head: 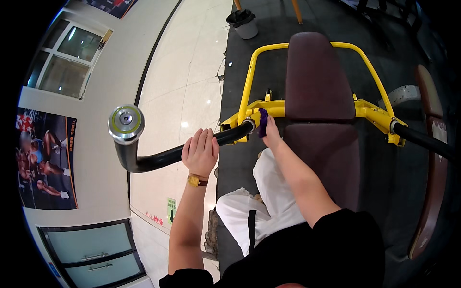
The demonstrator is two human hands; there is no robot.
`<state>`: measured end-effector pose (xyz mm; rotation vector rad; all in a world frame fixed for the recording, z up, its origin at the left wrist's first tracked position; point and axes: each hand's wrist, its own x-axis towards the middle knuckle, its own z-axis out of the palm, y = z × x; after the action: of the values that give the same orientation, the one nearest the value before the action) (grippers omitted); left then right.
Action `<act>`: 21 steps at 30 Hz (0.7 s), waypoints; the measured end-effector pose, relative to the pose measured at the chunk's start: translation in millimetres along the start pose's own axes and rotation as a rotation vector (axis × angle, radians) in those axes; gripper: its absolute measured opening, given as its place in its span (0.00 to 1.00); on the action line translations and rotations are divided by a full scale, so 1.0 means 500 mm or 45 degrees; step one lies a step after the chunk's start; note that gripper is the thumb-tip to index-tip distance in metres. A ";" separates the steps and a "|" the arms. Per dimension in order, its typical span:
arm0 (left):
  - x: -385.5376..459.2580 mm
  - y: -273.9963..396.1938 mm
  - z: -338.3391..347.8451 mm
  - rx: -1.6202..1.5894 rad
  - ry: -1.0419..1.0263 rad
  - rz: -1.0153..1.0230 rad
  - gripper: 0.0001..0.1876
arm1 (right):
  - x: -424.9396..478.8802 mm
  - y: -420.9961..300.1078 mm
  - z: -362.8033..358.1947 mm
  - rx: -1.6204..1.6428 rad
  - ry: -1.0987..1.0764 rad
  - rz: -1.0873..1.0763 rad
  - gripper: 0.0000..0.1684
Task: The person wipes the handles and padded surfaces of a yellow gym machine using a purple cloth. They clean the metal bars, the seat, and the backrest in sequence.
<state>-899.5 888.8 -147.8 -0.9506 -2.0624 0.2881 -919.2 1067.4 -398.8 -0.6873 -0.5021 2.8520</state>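
My left hand (200, 152) rests over the black grip tube (162, 158) of a gym machine's handle arm, fingers laid together across it. The tube bends up at the left to a round metal end cap (126, 119). In my right hand (272, 132) is a crumpled purple cloth (263, 122), pressed against the yellow steel frame (272, 106) close to where the tube joins it. The machine's dark red padded backrest (318, 79) stands to the right of that hand, with the padded seat (324, 158) below it. How my left fingers close under the tube is hidden.
A second black handle tube (421, 138) sticks out at the right. Beyond it stands another worn red pad (434, 180). A grey bin (246, 29) with a black liner is at the top. Broken tile edges (212, 230) border the black floor mat (230, 172).
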 end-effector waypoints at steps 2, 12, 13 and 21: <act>-0.003 0.001 -0.007 -0.022 -0.007 -0.022 0.10 | -0.039 0.005 0.056 0.281 -0.069 0.045 0.23; -0.003 0.002 -0.015 -0.028 -0.027 -0.030 0.11 | -0.090 -0.066 0.170 -0.674 -0.167 -0.149 0.19; -0.003 0.003 -0.014 -0.029 -0.026 -0.029 0.11 | -0.066 -0.075 0.161 -0.724 -0.185 -0.098 0.19; -0.009 0.001 -0.012 0.034 -0.053 -0.023 0.12 | 0.075 -0.065 0.044 -1.012 0.092 -0.097 0.27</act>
<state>-893.0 885.3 -147.1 -0.9164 -2.0986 0.3276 -959.8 1100.1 -384.1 -0.8371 -1.6357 2.4781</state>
